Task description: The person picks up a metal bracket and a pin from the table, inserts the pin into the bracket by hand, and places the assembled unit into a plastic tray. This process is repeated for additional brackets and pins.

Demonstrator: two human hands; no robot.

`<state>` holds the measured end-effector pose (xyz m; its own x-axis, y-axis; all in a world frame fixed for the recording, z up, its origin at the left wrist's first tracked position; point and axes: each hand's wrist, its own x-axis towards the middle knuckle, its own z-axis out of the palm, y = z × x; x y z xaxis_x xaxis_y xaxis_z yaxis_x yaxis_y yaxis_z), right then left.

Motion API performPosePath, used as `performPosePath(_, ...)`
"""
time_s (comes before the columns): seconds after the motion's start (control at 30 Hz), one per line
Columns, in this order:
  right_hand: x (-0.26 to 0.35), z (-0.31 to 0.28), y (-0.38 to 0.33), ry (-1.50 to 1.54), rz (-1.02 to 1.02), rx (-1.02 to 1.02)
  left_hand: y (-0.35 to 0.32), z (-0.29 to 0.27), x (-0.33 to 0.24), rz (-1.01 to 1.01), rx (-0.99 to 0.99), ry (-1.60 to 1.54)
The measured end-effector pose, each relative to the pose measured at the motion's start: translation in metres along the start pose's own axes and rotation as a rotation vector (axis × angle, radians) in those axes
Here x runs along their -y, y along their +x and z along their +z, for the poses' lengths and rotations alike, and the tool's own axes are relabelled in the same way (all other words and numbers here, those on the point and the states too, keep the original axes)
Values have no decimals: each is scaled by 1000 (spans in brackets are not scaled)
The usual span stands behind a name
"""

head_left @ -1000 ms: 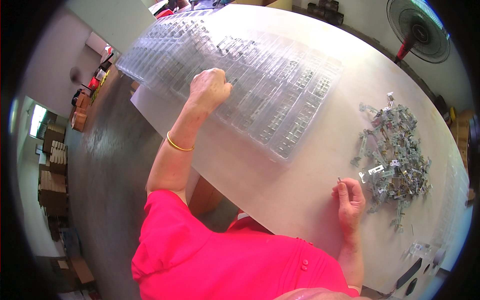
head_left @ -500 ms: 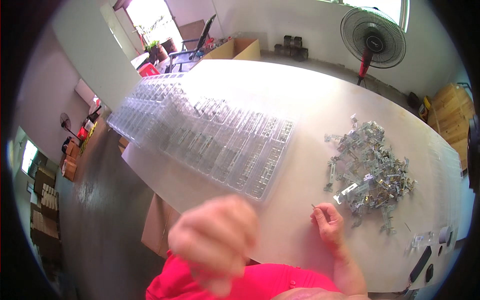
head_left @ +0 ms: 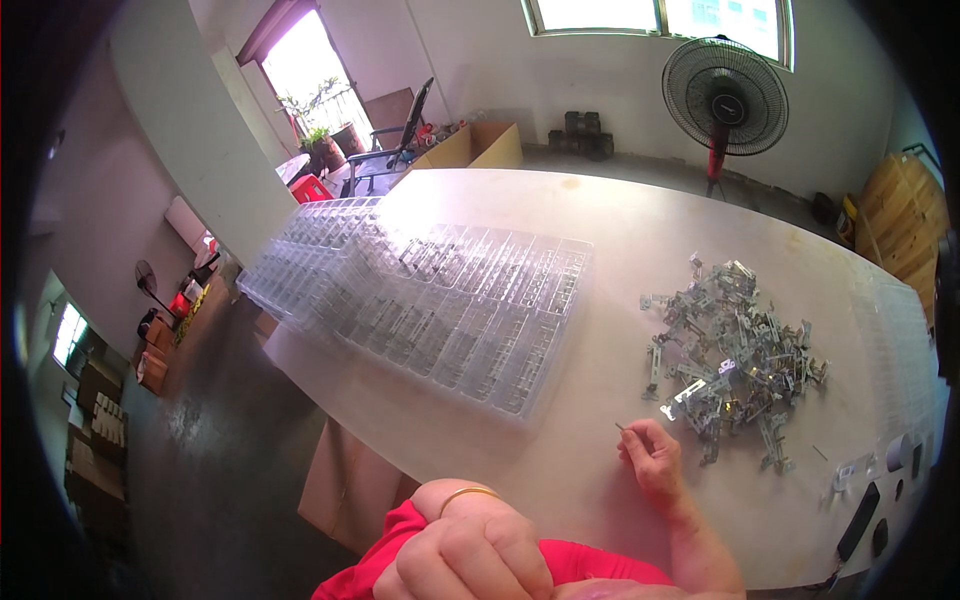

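My left hand [head_left: 470, 555] is raised close under the camera at the bottom edge, fingers curled shut, a gold bangle on its wrist; nothing shows in it. My right hand [head_left: 652, 460] rests on the white table [head_left: 610, 230], pinching a thin metal pin between thumb and forefinger. Just right of it lies a heap of small grey metal brackets [head_left: 735, 355]. A clear plastic compartment tray [head_left: 470, 305] holding several metal parts lies on the table's left half, well ahead of my left hand.
More clear trays [head_left: 310, 250] stack at the table's far left edge. A black standing fan [head_left: 725, 95] is behind the table. Small dark items [head_left: 865, 520] lie at the table's right corner. A wooden cabinet [head_left: 905, 220] stands at right; cardboard boxes [head_left: 475, 145] sit beyond.
My left hand left the clear tray and came back up close to the camera. The view tilted upward toward the room. My right hand stayed by the bracket heap.
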<state>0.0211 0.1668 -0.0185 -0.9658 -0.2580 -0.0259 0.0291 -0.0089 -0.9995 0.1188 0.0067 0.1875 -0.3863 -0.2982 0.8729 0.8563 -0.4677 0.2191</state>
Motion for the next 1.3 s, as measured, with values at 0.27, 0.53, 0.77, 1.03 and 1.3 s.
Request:
performPosePath(0.27,2,0,3,-18,-3,3,-2,3,-9,45,-83,113)
performPosePath(0.53,6,-3,0,-8,3,35,-12,-5,-9,-35,72,58)
performPosePath(0.77,1,-2,-3,-41,-26,20,-16,8,4,-95,-2,-7)
performPosePath(1.03,-10,-7,-1,-209,-297,119,-40,25,49,125,-18,-78)
performPosePath(1.3,-3,-22,-5,-180,-384,276,-36,-41,93,-460,623,368)
